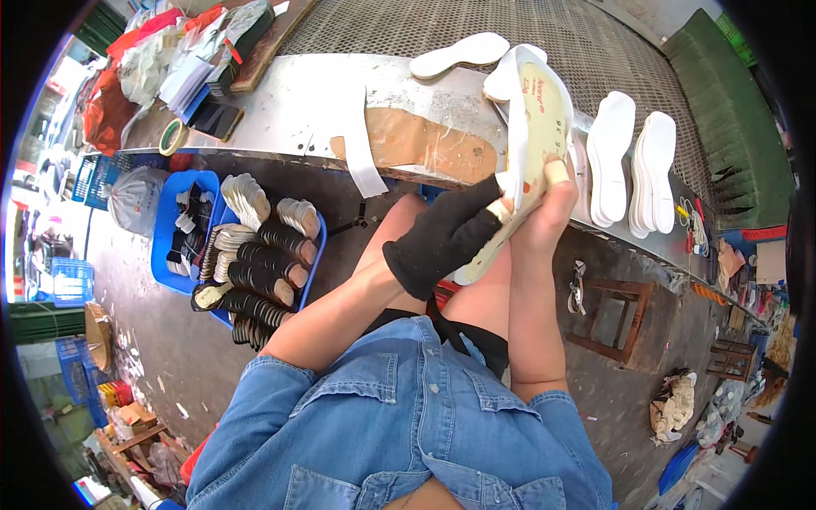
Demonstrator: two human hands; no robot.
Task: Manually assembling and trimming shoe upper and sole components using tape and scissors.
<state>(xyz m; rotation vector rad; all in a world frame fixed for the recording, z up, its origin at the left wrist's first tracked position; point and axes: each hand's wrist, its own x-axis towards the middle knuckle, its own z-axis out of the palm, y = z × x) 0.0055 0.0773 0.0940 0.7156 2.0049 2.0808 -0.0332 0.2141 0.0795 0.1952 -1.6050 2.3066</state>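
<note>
My left hand (446,236), in a black glove with bare fingertips, grips the near part of a cream insole (544,106) at its left edge. A white layer wraps or lies along that edge, and red and dark print marks its face. My right hand (549,204), bare with pale covers on some fingers, is closed around the insole's right side. The insole is held tilted above my lap at the bench edge. Beyond it, a white insole (459,56) lies on the bench. Stacked white insoles (610,160) stand to the right, beside another stack (653,172).
A brown worn sheet (416,146) and a white strip (362,153) lie on the metal bench (297,93). Tape (173,136) and a phone (219,121) sit left. Below are blue bins (159,229) holding stacked dark and pale insoles (259,263). A wooden stool (627,319) stands right.
</note>
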